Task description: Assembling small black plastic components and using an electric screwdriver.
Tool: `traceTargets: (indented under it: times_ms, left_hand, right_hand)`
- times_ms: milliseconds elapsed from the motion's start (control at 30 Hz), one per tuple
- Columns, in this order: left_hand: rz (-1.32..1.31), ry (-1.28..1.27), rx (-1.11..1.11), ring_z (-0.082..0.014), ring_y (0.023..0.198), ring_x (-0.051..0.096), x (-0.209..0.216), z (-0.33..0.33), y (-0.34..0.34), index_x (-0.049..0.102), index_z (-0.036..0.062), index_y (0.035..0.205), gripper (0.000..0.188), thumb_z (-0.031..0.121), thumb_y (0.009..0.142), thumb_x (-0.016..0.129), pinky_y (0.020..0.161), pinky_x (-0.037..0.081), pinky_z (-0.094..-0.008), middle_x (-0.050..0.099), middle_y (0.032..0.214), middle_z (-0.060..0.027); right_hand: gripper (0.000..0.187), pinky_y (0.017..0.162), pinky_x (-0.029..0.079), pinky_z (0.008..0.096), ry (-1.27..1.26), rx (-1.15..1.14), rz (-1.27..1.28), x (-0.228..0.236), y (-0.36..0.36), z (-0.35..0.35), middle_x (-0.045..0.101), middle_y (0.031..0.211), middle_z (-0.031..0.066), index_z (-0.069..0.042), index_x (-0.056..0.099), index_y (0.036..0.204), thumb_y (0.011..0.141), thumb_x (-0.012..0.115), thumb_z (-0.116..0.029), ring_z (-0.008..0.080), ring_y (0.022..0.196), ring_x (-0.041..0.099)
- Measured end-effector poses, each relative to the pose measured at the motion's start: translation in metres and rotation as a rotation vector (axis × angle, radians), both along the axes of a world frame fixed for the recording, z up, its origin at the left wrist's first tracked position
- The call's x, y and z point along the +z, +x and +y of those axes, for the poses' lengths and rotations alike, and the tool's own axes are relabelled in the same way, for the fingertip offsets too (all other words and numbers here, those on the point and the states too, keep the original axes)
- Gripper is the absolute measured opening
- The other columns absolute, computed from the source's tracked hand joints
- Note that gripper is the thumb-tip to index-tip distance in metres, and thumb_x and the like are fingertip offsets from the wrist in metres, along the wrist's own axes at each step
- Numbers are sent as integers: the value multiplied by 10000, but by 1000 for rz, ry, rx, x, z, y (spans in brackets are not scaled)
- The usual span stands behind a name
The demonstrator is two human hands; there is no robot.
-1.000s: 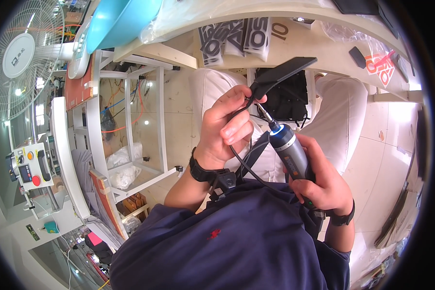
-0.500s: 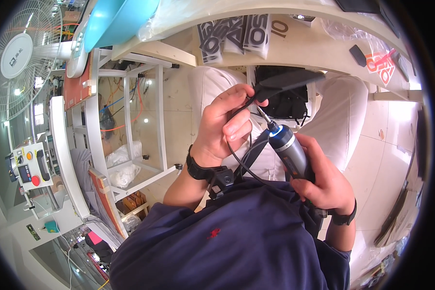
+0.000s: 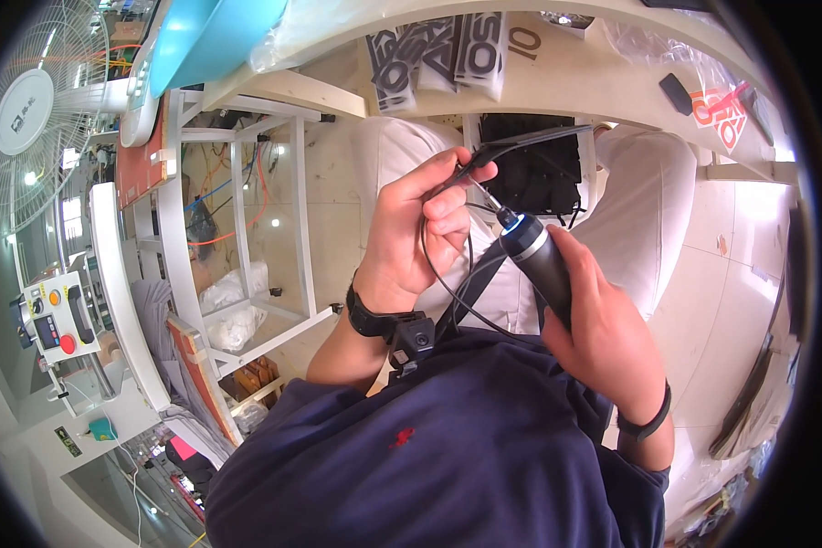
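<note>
A slim black part [image 3: 541,138], seen nearly edge-on, is pinched by one end between the thumb and fingers of my left hand [image 3: 409,224]. I cannot make out its exact kind. A thin black cable [image 3: 426,258] loops below those fingers. My right hand [image 3: 612,333] wraps round a dark electric screwdriver [image 3: 541,267] with a lit ring near its nose. Its bit [image 3: 487,195] points up and left, reaching the held end of the part beside my left fingertips. Whether the tip sits in a screw is too small to tell.
Beyond my knees curves a pale table [image 3: 594,100] bearing printed plastic bags [image 3: 480,57] and a small black piece [image 3: 675,94]. On the left stand a white metal frame [image 3: 299,215], a fan [image 3: 26,111] and a control box [image 3: 59,317]. A black bag [image 3: 530,173] lies between my legs.
The black part has tilted from showing its broad face to nearly edge-on. My right hand has turned and brought the screwdriver up and left, its bit now at my left fingertips.
</note>
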State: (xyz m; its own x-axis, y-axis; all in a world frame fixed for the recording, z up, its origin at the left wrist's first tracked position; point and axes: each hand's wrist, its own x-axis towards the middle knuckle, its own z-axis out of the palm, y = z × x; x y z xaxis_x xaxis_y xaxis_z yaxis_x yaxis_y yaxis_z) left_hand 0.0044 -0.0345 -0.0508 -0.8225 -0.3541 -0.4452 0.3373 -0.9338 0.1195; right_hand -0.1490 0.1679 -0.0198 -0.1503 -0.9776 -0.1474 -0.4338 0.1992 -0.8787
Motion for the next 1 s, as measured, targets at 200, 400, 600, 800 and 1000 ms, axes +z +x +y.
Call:
traceTargets:
  times_ms: [200,400,600,800,1000]
  left_hand:
    - [-156,-14,27,-44,510,514,-4,-2,-4,620,4,1077,160,130,1044,526,477,466,-178,658,1100,-223]
    - [-99,-15,119,-66,502,556,-5,-3,-4,616,-106,1105,250,64,1054,440,461,492,-185,639,1153,-311]
    - [-107,-32,97,-64,493,550,-8,-5,-4,626,-102,1095,249,63,1050,445,455,486,-183,647,1136,-315]
    - [-118,-61,91,-66,488,546,-9,-7,-5,625,-104,1094,251,62,1048,444,448,479,-182,651,1113,-320]
    - [-140,-107,57,-48,499,479,-10,-8,-5,626,-19,1077,189,105,1045,488,472,436,-181,674,1063,-258]
  right_hand:
    - [790,735,539,443,-12,-41,372,-10,16,-7,576,1145,218,16,348,1472,732,626,35,380,894,646]
    - [782,739,545,436,-7,-23,398,-13,13,-12,581,1132,204,24,364,1468,725,608,49,371,926,648]
    - [684,609,532,344,-96,-32,512,-23,18,-12,545,1001,131,62,402,1455,802,590,-14,236,781,621]
    - [678,613,535,327,-123,-63,533,-25,20,-13,548,999,124,54,405,1457,808,591,-11,225,779,616]
    - [771,714,556,414,-47,-65,463,-26,23,-15,580,1122,206,32,359,1471,744,612,64,355,925,653]
